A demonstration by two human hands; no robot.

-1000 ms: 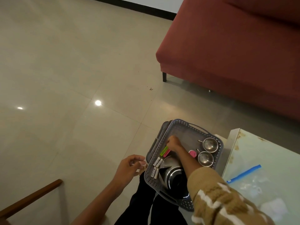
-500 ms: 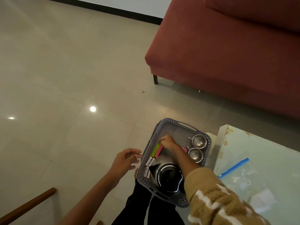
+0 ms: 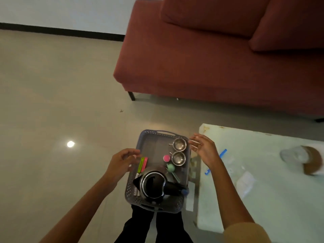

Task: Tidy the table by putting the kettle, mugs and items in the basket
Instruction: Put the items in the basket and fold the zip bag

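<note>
Flanking the basket, left hand and right hand hover slack-fingered.

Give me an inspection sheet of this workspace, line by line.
Surface: glass table.
Job's things: kettle, two steel mugs and coloured packets in the grey basket on the person's lap.
Clutter: clear zip bag and a blurred brown object on the table.
Hands: left hand open by the basket's left rim, right hand open by its right rim, both empty.
Cables: nothing seen.
Surroundings: red sofa, tiled floor.
</note>
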